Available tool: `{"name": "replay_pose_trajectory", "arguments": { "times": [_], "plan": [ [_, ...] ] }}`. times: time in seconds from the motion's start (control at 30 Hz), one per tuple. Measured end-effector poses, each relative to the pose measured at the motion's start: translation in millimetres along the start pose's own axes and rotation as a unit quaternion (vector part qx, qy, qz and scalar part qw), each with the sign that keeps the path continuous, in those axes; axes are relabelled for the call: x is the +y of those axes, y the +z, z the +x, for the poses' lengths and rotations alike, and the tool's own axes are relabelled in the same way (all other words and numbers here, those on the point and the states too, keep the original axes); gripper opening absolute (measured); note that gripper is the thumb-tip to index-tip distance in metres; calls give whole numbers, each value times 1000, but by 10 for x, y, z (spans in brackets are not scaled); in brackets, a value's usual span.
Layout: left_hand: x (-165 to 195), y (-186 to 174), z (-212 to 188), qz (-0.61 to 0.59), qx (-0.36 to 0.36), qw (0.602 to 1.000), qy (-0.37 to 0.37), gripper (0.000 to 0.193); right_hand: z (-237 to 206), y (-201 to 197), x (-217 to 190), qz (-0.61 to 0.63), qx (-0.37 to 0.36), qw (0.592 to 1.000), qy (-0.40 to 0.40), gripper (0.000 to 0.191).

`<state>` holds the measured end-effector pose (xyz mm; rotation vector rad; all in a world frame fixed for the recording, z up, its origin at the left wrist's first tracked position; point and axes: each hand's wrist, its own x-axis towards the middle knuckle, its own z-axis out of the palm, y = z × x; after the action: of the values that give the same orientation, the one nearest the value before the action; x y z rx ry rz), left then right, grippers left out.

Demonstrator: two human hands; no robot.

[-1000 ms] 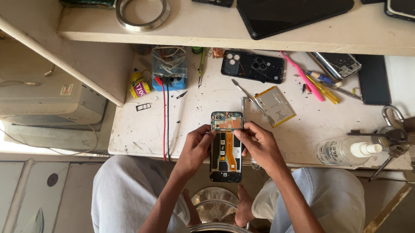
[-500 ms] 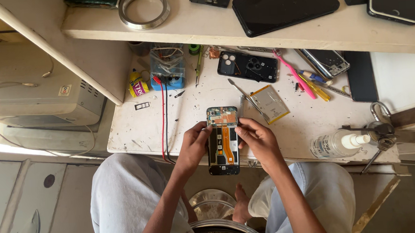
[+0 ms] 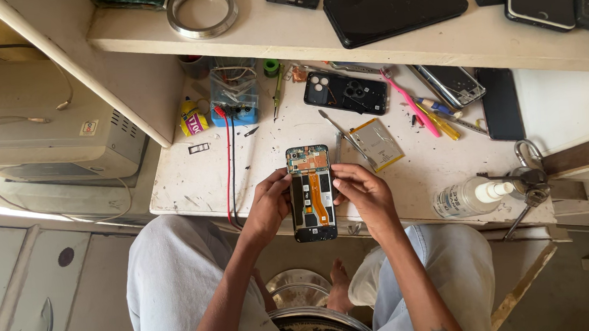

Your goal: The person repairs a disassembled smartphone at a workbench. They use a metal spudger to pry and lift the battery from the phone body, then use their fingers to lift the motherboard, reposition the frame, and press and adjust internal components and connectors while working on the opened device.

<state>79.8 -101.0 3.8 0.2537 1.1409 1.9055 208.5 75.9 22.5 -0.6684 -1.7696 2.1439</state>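
An opened phone (image 3: pixel 311 193) with its back removed lies at the front edge of the white workbench (image 3: pixel 201 177), showing a green board on top and an orange flex cable down the middle. My left hand (image 3: pixel 269 204) grips its left side, thumb on the frame. My right hand (image 3: pixel 363 195) holds the right side, fingertips on the upper right edge. A flat silver battery (image 3: pixel 377 144) and a metal pry tool (image 3: pixel 344 137) lie just beyond the phone.
Farther back lie a black phone back cover (image 3: pixel 346 93), a pink toothbrush (image 3: pixel 409 101), pens, a blue box with red and black wires (image 3: pixel 235 101) and a clear bottle (image 3: pixel 467 197). A shelf above (image 3: pixel 281 38) carries dark phones and a metal ring (image 3: pixel 202 11).
The view has shifted slightly. Both hands keep hold of the opened phone, with only small finger movements along its edges.
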Motion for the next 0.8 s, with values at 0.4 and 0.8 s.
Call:
{"name": "replay_pose_trajectory", "arguments": {
  "times": [0.4, 0.8],
  "plan": [
    [-16, 4, 36, 8, 28, 1000, -9, 39, 36, -6, 100, -3, -3, 1000, -5, 34],
    [-29, -8, 33, -11, 34, 999, -26, 35, 16, -17, 194, 24, 21, 998, -53, 27]
  ]
}}
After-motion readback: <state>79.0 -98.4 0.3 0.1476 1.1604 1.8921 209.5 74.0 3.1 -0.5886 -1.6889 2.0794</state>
